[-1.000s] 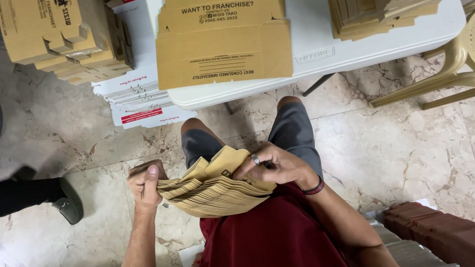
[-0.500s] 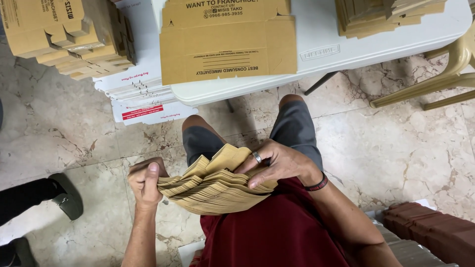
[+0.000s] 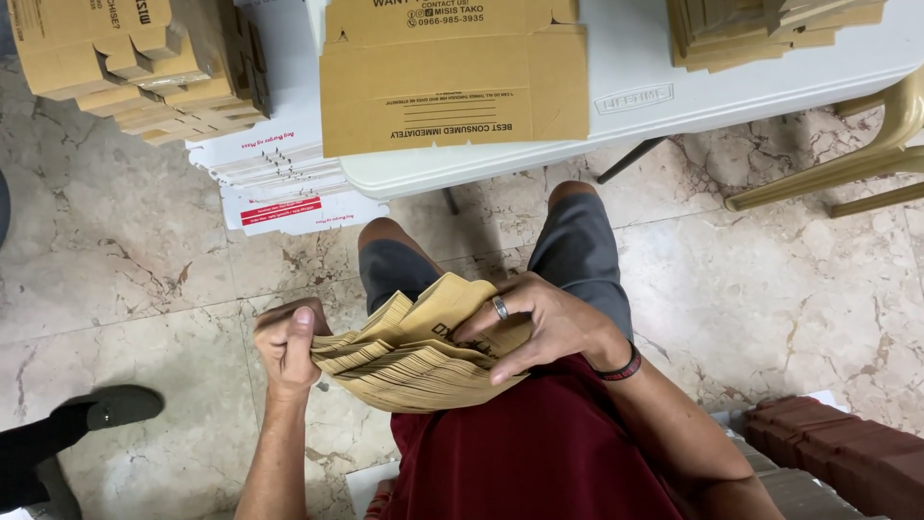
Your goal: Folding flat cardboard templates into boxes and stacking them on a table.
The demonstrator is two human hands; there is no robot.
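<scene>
Paper bags [image 3: 414, 361] being fanned in our lap, just below the white desk [image 3: 635, 96].

We are pinching the brown stack's near-left edge with our left hand [image 3: 286, 347], while our right hand [image 3: 539, 323] is clamping over its top, fingers spread. Flat cardboard box blanks [image 3: 452, 82] are lying on the desk above; every bag is remaining bunched in our grip, none set aside.

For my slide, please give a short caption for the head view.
Seated person's left hand and right hand fan a stack of brown paper bags beside a white table.
</scene>
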